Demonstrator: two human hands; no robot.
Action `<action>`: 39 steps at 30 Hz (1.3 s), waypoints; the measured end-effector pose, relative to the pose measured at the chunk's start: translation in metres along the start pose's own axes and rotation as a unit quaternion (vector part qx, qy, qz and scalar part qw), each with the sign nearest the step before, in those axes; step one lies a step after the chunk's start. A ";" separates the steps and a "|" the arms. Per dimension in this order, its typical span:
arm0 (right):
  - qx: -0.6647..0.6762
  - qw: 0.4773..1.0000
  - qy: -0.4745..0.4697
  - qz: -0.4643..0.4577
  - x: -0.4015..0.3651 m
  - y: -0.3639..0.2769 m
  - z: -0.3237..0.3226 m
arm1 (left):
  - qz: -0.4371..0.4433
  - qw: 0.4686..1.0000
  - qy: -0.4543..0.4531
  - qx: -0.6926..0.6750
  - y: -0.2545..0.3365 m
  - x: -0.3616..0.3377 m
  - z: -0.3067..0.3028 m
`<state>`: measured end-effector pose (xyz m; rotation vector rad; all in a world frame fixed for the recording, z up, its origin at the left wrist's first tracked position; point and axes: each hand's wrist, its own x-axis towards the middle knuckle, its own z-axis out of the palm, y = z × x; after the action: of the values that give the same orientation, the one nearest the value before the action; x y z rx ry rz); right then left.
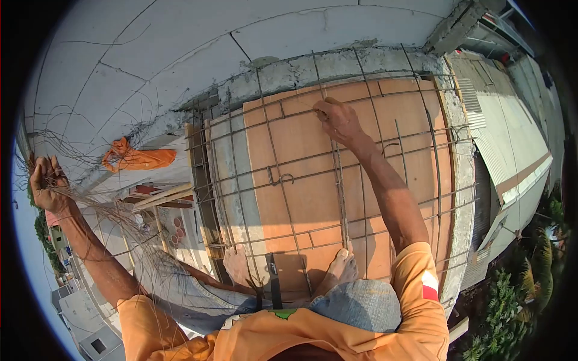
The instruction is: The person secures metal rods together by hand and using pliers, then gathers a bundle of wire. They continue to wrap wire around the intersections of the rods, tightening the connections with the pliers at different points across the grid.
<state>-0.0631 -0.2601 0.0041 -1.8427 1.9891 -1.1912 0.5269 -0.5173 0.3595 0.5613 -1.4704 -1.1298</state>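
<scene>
OK, left hand [49, 185] clutches the wire bundle [53, 146], right hand [335, 120] pinches a thin strand [306, 102]: best hold the bundle clear of the rebar grid [339, 180].

Rusty brown bars [341, 198] form a grid over orange-tan plywood [313, 198]; wires [54, 141] brown, wall [289, 30] pale grey with dark lines, cloth [150, 158] bright orange, jeans [361, 307] faded blue.

The left grip [50, 185] clutches tangled wires [54, 144] while the right grip [337, 120] curls over the rebar grid [340, 186].
</scene>
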 end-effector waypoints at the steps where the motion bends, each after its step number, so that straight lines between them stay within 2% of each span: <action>1: -0.019 0.999 -0.035 -0.006 -0.012 -0.007 -0.002 | 0.020 0.999 0.030 -0.014 0.001 0.000 -0.009; 2: -0.031 0.999 -0.034 0.007 -0.023 -0.011 -0.003 | 0.040 0.997 0.063 -0.024 0.011 -0.002 -0.014; 3: -0.026 0.999 -0.031 0.022 -0.032 -0.014 -0.003 | -0.091 0.966 -0.182 -0.156 0.040 0.000 0.017; 4: -0.020 0.999 -0.026 0.036 -0.042 -0.015 -0.005 | -0.080 0.962 -0.207 -0.159 0.051 -0.002 0.021; 8: -0.036 0.999 0.038 0.016 -0.073 -0.012 -0.016 | -0.020 0.972 -0.177 -0.153 0.042 0.009 0.043; 10: 0.043 0.990 0.043 0.126 -0.088 -0.010 -0.024 | -0.005 0.973 -0.174 -0.152 0.035 0.004 0.056; 11: 0.040 0.990 0.046 0.127 -0.095 -0.008 -0.028 | 0.001 0.972 -0.180 -0.150 0.028 0.010 0.060; 13: 0.128 0.962 0.084 0.225 -0.109 -0.006 -0.037 | 0.015 0.972 -0.187 -0.140 0.014 0.017 0.079; 14: 0.130 0.962 0.085 0.223 -0.114 -0.006 -0.042 | 0.027 0.973 -0.186 -0.131 0.005 0.021 0.093; 15: 0.145 0.951 0.099 0.253 -0.119 -0.006 -0.048 | 0.049 0.975 -0.180 -0.120 -0.006 0.022 0.110; 17: 0.180 0.929 0.130 0.296 -0.127 -0.009 -0.055 | 0.088 0.995 -0.053 -0.005 -0.024 0.021 0.170; 18: 0.200 0.918 0.148 0.310 -0.130 -0.010 -0.055 | 0.130 0.983 -0.095 0.082 -0.033 0.011 0.226; 19: 0.191 0.921 0.158 0.302 -0.137 -0.005 -0.050 | 0.171 0.974 -0.078 0.126 -0.044 -0.001 0.273; 20: 0.181 0.924 0.169 0.293 -0.142 0.001 -0.045 | 0.175 0.973 -0.107 0.104 -0.058 0.002 0.289; 21: 0.193 0.924 0.163 0.286 -0.146 0.006 -0.044 | 0.210 0.965 -0.073 0.141 -0.074 -0.005 0.312; 22: 0.165 0.930 0.169 0.282 -0.149 0.010 -0.043 | 0.227 0.956 -0.084 0.167 -0.088 -0.009 0.329; 23: 0.135 0.935 0.178 0.277 -0.149 0.013 -0.042 | 0.222 0.954 -0.119 0.159 -0.104 -0.009 0.335; 24: 0.142 0.936 0.176 0.271 -0.146 0.013 -0.045 | 0.204 0.949 -0.127 0.202 -0.118 -0.015 0.342; 25: 0.106 0.936 0.172 0.287 -0.141 0.008 -0.052 | 0.216 0.921 -0.149 0.289 -0.138 -0.015 0.340; 26: 0.070 0.936 0.167 0.303 -0.139 0.005 -0.056 | 0.160 0.943 -0.172 0.236 -0.148 -0.026 0.355; 29: 0.029 0.943 0.169 0.284 -0.139 0.011 -0.061 | 0.130 0.934 -0.239 0.233 -0.185 -0.039 0.375; 32: 0.009 0.950 0.175 0.257 -0.140 0.007 -0.070 | 0.132 0.929 -0.247 0.244 -0.199 -0.038 0.384; 34: 0.029 0.947 0.182 0.262 -0.146 0.007 -0.072 | 0.098 0.935 -0.240 0.243 -0.193 -0.037 0.385; 36: 0.039 0.919 0.210 0.330 -0.155 0.013 -0.072 | 0.002 0.966 -0.220 0.135 -0.193 -0.031 0.374; 39: 0.032 0.925 0.202 0.319 -0.162 0.010 -0.073 | 0.025 0.969 -0.174 0.175 -0.158 -0.024 0.363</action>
<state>-0.0808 -0.0843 -0.0150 -0.8177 2.4352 -1.4476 0.1531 -0.4443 0.2476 0.5818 -2.0006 -0.9671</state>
